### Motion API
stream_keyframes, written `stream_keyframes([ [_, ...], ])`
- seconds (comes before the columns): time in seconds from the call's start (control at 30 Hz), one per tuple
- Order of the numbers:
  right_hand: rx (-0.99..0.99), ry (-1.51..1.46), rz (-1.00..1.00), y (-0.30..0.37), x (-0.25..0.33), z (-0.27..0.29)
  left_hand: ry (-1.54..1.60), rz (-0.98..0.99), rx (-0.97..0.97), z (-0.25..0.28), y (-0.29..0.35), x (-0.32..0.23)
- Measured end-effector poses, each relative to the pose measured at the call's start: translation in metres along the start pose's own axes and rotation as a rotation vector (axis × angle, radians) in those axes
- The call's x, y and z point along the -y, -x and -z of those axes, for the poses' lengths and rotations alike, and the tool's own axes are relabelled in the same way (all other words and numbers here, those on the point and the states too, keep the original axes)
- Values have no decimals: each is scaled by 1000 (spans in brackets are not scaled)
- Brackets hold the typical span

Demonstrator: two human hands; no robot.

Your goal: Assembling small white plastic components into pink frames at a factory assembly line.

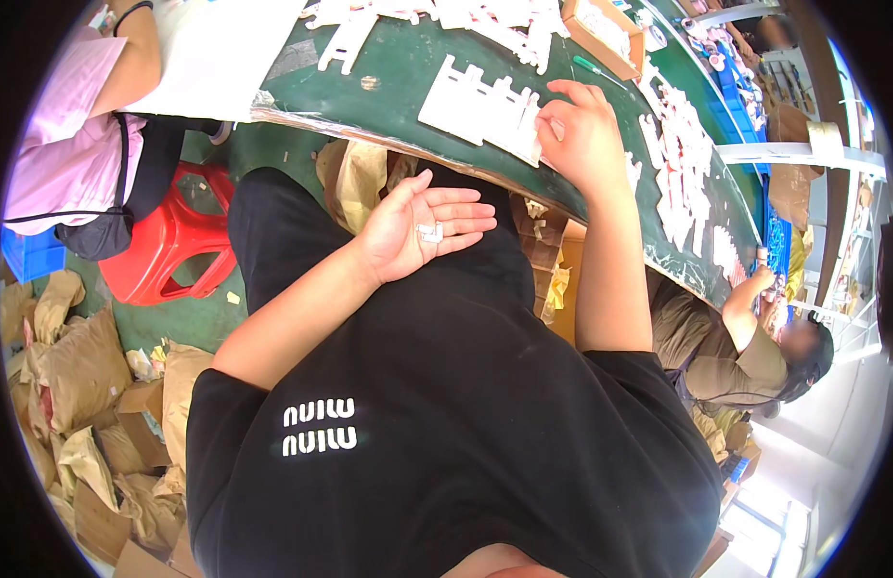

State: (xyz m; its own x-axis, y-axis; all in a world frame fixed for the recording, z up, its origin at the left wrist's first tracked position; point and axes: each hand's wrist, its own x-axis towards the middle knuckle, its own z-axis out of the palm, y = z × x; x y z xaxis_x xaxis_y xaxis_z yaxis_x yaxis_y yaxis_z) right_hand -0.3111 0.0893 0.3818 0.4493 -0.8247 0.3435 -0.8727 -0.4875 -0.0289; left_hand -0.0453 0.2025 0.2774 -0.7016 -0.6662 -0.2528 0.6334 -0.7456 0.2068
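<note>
My left hand [422, 223] is turned palm up over my lap, its fingers stretched out flat. A few small white pieces [429, 232] lie loose on that palm near the base of the fingers. My right hand [583, 135] is over the near edge of the green table, thumb and index finger pinched together. Those fingertips meet the right end of a row of flat white plastic parts [475, 108], laid side by side with notched far ends. Whatever the pinch holds is too small or hidden to make out.
White parts are heaped on the green table [393, 91], with another pile [679, 159] to the right. A cardboard box [608, 37] and a green-handled tool [597, 69] lie beyond my right hand. Co-workers sit left and right. A red stool [172, 246] and paper sacks [76, 371] stand left.
</note>
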Motion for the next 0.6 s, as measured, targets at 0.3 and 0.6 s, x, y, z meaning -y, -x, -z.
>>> stream_keyframes([
  [0.3,-86,-100,-9,3,-2,-10,-12,6,-8,-1,1,1],
  [0.6,-102,-32,21,2,-6,-17,-19,4,13,4,-2,2],
])
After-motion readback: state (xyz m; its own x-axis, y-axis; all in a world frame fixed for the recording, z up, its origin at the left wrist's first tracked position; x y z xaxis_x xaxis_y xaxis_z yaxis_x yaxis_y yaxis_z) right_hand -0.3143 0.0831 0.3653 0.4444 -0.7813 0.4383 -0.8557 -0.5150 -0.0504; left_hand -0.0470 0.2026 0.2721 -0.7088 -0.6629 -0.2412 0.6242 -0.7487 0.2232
